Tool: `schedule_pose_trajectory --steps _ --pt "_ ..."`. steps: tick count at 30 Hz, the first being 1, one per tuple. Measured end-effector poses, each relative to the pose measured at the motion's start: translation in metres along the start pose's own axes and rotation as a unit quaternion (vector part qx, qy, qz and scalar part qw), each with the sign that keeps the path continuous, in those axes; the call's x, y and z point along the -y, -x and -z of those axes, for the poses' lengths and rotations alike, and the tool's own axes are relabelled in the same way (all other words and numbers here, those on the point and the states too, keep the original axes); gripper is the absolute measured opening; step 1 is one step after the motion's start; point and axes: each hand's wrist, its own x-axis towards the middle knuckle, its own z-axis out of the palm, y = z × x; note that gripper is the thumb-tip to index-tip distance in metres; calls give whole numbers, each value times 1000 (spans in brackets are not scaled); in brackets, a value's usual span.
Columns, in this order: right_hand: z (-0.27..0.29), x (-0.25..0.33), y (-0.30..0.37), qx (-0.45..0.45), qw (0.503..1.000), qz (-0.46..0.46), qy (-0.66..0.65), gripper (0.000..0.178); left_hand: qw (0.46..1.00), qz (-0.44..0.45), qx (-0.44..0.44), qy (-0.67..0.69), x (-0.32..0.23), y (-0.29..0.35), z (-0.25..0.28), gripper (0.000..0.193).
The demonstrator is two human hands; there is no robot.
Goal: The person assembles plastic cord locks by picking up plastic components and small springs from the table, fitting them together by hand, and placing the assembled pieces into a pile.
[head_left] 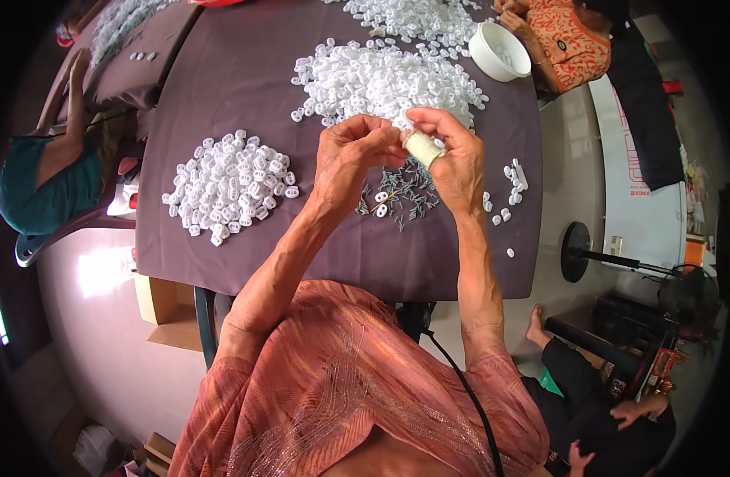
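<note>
Above the near middle of the table, my two hands meet at the fingertips. My left hand (353,155) is closed in a pinch, and whatever its fingertips hold is too small to make out. My right hand (459,159) is closed on a small white plastic piece (401,122). Against its fingers sits a short cream cylinder (423,149); whether it is held or worn on a finger I cannot tell. Below the hands lie many small grey metal bits (409,191), a thin tan stick and a few white two-holed pieces (382,211).
A large heap of white pieces (365,79) lies beyond my hands, another heap (234,187) to the left. Several loose pieces (514,183) lie right. A white bowl (500,52) stands far right by a co-worker in orange (568,44). Another person (51,179) sits left.
</note>
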Motion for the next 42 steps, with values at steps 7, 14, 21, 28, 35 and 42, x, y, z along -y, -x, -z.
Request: schedule_pose_trajectory --steps 7,14,21,28,35,42 --pt "4 8 0 14 992 65 106 21 1000 -7 2 3 -3 4 -2 13" --pt "12 9 -8 95 995 8 41 18 996 -37 -8 -75 -3 6 -7 10" --pt "11 10 -10 119 982 -91 -118 18 998 24 -23 51 -3 6 -4 10" --pt "11 22 3 62 993 -46 -90 15 995 5 -17 93 -12 15 -12 10" --pt "22 21 -1 78 995 -48 -39 13 997 7 0 75 -16 21 -19 9" --pt "37 31 -12 160 985 -68 -20 10 996 17 81 -16 -20 14 -7 18"
